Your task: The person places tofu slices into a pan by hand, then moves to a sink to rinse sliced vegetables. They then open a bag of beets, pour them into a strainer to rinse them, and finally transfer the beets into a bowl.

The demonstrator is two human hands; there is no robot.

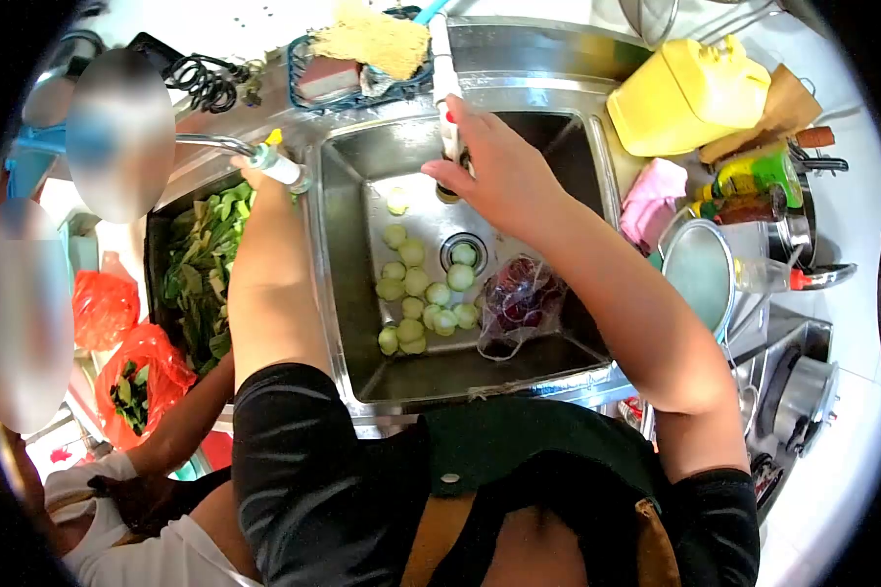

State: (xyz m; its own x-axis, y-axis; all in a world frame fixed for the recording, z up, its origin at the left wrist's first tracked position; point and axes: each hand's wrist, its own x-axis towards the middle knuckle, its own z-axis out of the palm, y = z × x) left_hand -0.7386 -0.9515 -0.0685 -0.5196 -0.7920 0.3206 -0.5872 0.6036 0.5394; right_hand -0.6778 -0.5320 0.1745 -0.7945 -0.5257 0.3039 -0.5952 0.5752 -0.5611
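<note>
My right hand (494, 171) is at the white tap (445, 78) over the back of the steel sink (347, 245), thumb and fingers apart around its lower end. Off to the left, my left hand (262, 176) is at a second spout (282, 168) with a white tip; its fingers are mostly hidden. Several round pale green vegetables (413, 284) lie on the sink floor, one of them at the drain. Beside them is a clear plastic bag (524, 303) with dark purple things inside.
Leafy greens (206, 254) fill a dark basin at the left. A co-worker's arm (181, 421) reaches in near red bags (108, 308). A blue basket (299, 73) holds sponges. At the right stand a yellow jug (680, 93), a pink cloth (653, 203), a strainer (698, 269) and bottles.
</note>
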